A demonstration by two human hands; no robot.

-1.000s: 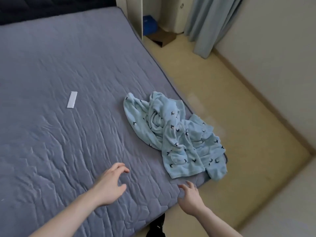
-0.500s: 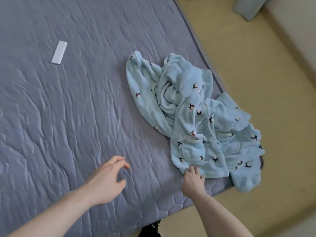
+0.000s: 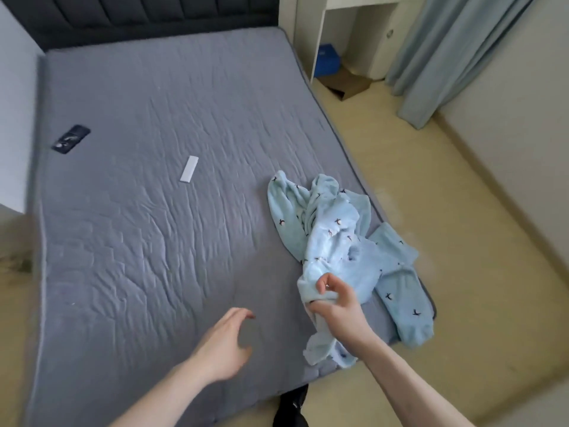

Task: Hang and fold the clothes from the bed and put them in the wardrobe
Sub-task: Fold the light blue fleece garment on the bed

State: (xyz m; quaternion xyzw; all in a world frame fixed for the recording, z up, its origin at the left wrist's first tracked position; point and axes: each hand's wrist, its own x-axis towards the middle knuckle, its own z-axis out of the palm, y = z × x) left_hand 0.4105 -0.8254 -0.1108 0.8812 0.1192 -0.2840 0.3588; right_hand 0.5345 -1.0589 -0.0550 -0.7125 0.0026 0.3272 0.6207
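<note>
A crumpled light-blue fleece garment (image 3: 332, 238) with small dark bird prints lies near the right edge of the grey quilted bed (image 3: 154, 241). One part of it hangs over the bed's edge. My right hand (image 3: 337, 306) grips the near end of the garment and has it lifted a little off the mattress, with a fold dangling below my wrist. My left hand (image 3: 223, 342) hovers open over the mattress to the left of it, fingers loosely spread, holding nothing.
A small white rectangular object (image 3: 189, 169) and a dark phone (image 3: 70, 139) lie on the bed. A dark headboard (image 3: 147, 16) runs along the far end. White furniture (image 3: 311, 35), a blue box (image 3: 328, 61) and a blue-grey curtain (image 3: 443, 57) stand beyond the beige floor.
My right hand went from touching the garment's near edge to gripping it and pulling it up and toward me. The view pulled back and up. My left hand stayed open.
</note>
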